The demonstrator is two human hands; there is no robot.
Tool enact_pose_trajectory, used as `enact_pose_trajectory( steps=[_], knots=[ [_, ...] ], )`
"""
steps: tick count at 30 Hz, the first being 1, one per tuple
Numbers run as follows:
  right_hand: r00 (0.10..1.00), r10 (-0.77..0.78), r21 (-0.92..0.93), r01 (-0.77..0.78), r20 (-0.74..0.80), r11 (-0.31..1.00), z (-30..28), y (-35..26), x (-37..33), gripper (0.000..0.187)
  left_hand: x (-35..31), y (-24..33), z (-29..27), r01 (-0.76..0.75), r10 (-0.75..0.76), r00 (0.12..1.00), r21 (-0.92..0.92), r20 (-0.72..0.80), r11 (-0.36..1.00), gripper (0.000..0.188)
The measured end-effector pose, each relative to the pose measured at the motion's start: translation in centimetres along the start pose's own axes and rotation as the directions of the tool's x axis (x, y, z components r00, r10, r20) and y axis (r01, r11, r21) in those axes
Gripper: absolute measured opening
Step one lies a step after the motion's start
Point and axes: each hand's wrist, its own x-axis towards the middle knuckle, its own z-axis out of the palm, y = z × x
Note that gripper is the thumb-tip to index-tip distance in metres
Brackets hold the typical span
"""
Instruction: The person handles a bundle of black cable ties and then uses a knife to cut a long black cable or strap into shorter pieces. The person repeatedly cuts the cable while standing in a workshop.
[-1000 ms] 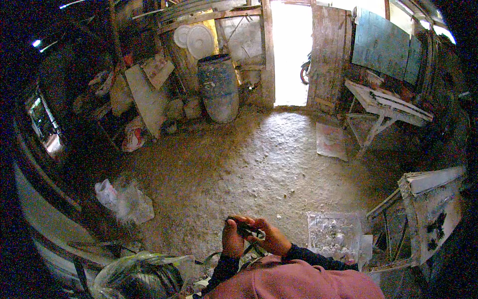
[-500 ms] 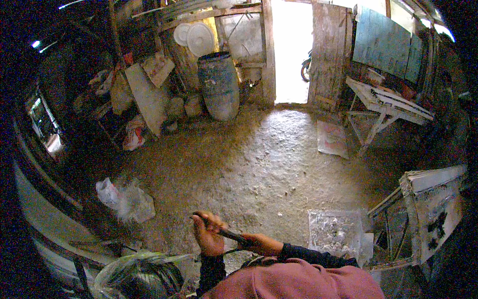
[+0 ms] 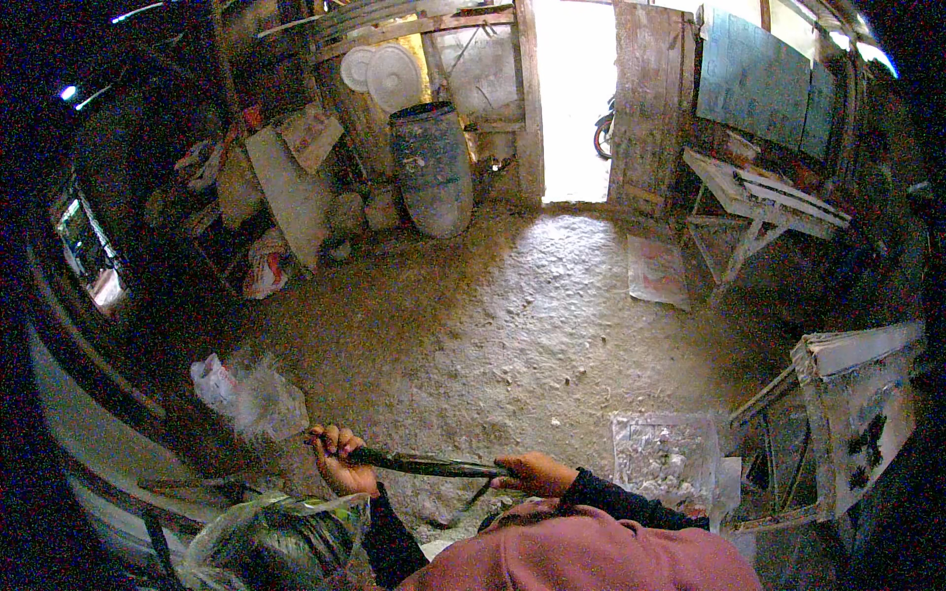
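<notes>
A long, dark, glossy bundle of thin strips (image 3: 424, 463) stretches nearly level between my two hands, above the floor. My left hand (image 3: 342, 463) is closed around its left end. My right hand (image 3: 539, 475) grips the other end, in front of the pink top. One loose strip hangs down beside my right hand. I cannot make out what the strips are made of. Below my left hand, at the lower left, a clear plastic bag (image 3: 229, 527) surrounds more dark, shiny strips (image 3: 286, 547).
A whitish plastic bag with wispy material (image 3: 251, 394) lies on the earthen floor (image 3: 473, 355) at left. A sheet with pale crumbs (image 3: 665, 453) and a worn wooden frame (image 3: 806, 424) are at right. Further back stand a blue drum (image 3: 434, 172) and a slatted table (image 3: 764, 197).
My left hand has moved left and slightly down, and my right hand slightly right. The dark bundle is now drawn out longer and more level between them.
</notes>
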Motion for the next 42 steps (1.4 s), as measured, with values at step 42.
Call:
enact_pose_trajectory(
  steps=[42],
  knots=[
    [0.992, 0.054, 0.765, 0.054, -0.115, 0.642, -0.2, -0.7, -1.0, 0.019, -0.1, 1.8, -8.5, 0.008, -0.049, 0.979, -0.202, -0.2, 0.979, 0.01]
  ],
)
